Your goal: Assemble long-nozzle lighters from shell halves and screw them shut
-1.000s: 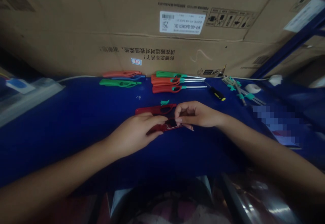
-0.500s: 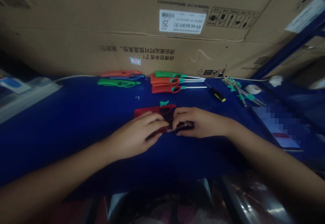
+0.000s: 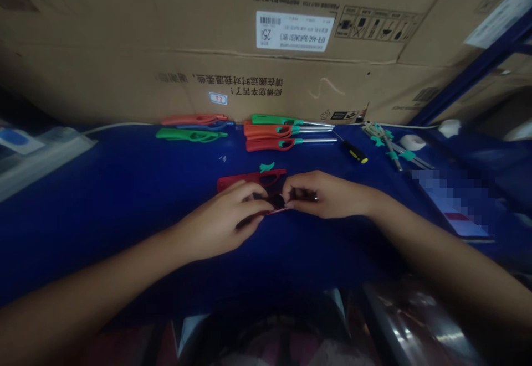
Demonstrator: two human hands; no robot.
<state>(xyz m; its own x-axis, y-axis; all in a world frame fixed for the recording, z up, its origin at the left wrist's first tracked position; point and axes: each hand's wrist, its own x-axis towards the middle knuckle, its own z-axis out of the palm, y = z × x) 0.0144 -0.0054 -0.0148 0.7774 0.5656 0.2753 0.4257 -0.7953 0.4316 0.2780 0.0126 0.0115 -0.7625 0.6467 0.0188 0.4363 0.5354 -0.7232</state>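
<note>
My left hand [image 3: 230,214] is closed around a dark red lighter casing half [image 3: 274,211], mostly hidden beneath the fingers. At its right end, the fingertips of my right hand [image 3: 322,193] pinch together over a small dark part [image 3: 279,201], close to my left thumb and forefinger. What exactly the right fingers grip is too dark and small to make out. Just behind both hands lies another red casing half [image 3: 236,179] with a trigger opening. A small teal trigger piece [image 3: 266,166] rests beyond it on the blue tabletop [image 3: 103,205].
Assembled lighters [image 3: 274,144] with metal tubes lie at the back, left of a black-and-yellow screwdriver [image 3: 354,152]. Further left are coloured casings [image 3: 187,134]. Metal tubes with teal parts [image 3: 390,147], a white roll [image 3: 412,142] and a phone [image 3: 461,211] sit right. A cardboard box [image 3: 187,28] stands behind.
My right fingertips have shifted slightly left, closer to my left fingers. The pale thin wires that showed between the hands are now mostly hidden. The view has tilted slightly.
</note>
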